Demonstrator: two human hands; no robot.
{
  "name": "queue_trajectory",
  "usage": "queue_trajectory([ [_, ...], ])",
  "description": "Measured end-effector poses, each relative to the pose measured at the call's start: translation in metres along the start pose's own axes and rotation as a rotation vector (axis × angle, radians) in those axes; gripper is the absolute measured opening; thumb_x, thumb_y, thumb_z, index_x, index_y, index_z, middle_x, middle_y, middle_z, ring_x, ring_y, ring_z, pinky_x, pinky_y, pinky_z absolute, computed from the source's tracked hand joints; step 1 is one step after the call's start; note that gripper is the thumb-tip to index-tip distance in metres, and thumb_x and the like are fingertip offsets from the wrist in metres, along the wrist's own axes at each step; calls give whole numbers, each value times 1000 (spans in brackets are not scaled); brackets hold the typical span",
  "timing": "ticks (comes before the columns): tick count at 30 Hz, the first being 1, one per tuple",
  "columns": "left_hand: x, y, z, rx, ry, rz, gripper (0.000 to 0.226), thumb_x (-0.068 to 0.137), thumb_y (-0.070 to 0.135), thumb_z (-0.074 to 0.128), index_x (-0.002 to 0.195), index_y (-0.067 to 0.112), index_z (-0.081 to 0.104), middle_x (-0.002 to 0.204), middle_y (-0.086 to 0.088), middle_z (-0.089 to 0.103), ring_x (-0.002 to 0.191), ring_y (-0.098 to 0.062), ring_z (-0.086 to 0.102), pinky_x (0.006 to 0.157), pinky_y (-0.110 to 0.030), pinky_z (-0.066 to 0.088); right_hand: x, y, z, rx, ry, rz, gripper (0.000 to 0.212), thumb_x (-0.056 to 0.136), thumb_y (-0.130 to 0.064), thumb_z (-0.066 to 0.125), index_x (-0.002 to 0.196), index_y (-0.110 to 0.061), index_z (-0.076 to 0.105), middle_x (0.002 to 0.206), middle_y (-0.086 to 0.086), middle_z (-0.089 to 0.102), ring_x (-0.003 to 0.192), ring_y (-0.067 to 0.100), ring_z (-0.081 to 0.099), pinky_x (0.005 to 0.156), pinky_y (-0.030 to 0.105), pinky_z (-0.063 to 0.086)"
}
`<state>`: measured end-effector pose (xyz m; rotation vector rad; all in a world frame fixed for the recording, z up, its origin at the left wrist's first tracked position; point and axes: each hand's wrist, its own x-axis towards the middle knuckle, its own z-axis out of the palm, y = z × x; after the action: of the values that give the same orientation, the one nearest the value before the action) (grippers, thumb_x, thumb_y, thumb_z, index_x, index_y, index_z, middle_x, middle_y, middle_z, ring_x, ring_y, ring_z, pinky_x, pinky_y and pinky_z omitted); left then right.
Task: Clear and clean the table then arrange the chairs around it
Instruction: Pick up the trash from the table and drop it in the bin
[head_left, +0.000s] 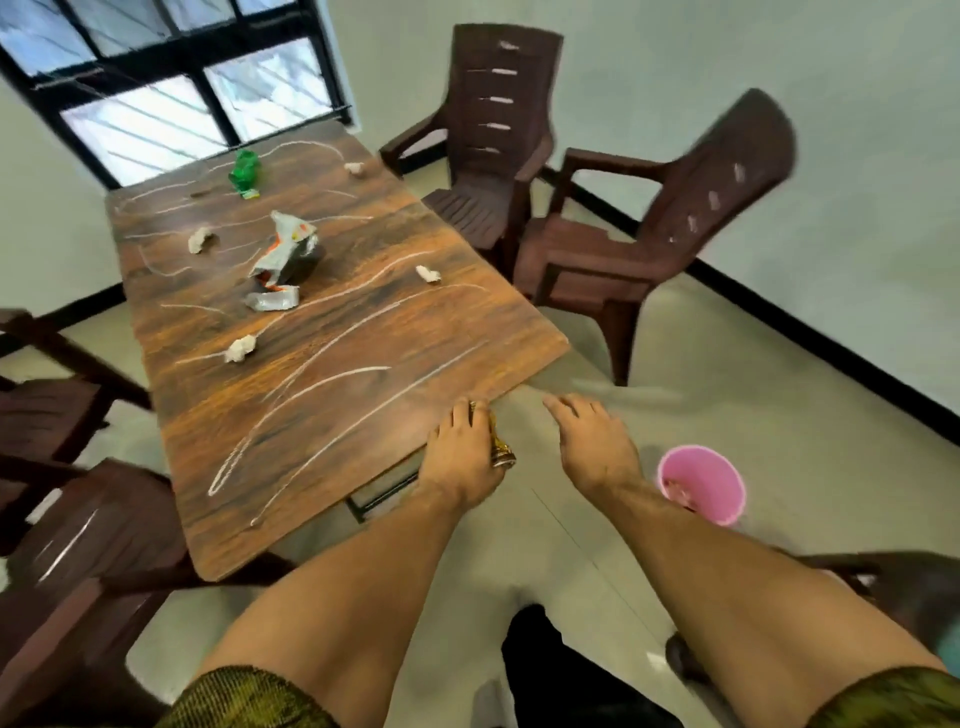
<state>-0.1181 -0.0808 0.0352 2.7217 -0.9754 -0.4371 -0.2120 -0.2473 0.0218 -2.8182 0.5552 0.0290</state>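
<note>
A wooden table (322, 395) streaked with white chalk lines carries litter: a crushed green bottle (244, 169), a silver and orange snack wrapper (283, 260) and several crumpled paper balls (240, 349). My left hand (465, 447) sits at the table's near right edge and grips a crumpled gold wrapper (501, 452). My right hand (592, 441) hovers over the floor just right of that edge, fingers spread and holding nothing. A pink bin (701, 483) stands on the floor right of my right hand.
Two brown plastic chairs (649, 228) stand off the table's right side, one (488, 135) nearer the window. More brown chairs (78, 545) crowd the left side and another (883, 587) is at lower right. A window fills the far wall.
</note>
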Motion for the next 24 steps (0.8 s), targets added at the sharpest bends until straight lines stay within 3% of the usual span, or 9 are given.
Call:
queue_trajectory([
  [6,16,110,45,9,-89,223,78,84,52,70,143,16,33,146,-9,36,135,-33,39,110,-47,40,-83,109,-9,75,45,222,56,95,-3,47,147,-23,42,145,0,51,128,23,50,108,40,39],
  [11,56,207,96,4,-216,329,85,86,56,67,150,16,28,150,-8,33,138,-30,38,115,-44,35,-113,215,2,113,-34,436,59,94,-7,54,149,-24,39,144,1,53,126,25,53,107,44,43],
  [14,92,254,137,8,-289,332,87,87,54,67,151,14,25,150,-9,32,137,-30,40,114,-43,36,-107,279,23,212,-70,508,60,94,-9,57,149,-26,38,143,1,53,125,25,53,101,42,49],
  [18,149,297,205,-8,-371,262,87,89,55,64,153,12,23,150,-9,32,135,-31,42,111,-44,39,-79,363,68,366,-107,647,57,99,-8,49,151,-24,34,145,6,49,129,25,49,102,42,47],
  [24,228,305,315,13,-458,207,85,88,54,66,151,16,23,149,-6,33,131,-29,45,109,-43,42,-23,469,171,453,-186,744,59,97,-10,53,150,-25,33,134,10,57,115,29,58,90,41,51],
])
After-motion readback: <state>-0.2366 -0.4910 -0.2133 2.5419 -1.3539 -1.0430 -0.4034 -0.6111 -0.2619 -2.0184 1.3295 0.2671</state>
